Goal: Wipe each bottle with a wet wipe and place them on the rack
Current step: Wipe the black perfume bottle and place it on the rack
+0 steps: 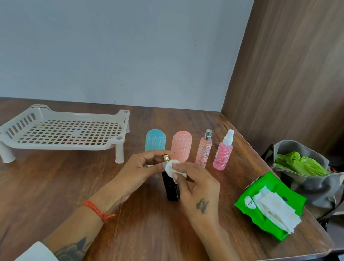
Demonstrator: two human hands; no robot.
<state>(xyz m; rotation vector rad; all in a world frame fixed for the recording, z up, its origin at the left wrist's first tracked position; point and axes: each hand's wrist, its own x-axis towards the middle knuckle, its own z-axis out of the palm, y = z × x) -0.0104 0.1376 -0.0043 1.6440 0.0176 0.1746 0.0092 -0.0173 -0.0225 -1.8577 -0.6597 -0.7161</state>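
Hands meet over the middle of the brown counter [28, 188]. The left hand [137, 169] curls its fingers round the top of a black bottle [171, 188] with a gold cap, and the bottle's bottom rests on the counter. The right hand [198, 190] pinches a small white wet wipe [171, 167] and presses it on the bottle just under the cap. Behind the hands four more bottles stand in a row: a blue bottle [155, 139], a peach bottle [182, 142], a thin pink spray bottle [204, 149] and a bright pink spray bottle [223, 151]. The white rack [61, 132] with holes stands to the left, with no bottles on it. A green pack of wipes [269, 205] lies open to the right. A grey bag [311, 179] sits past the counter's edge.
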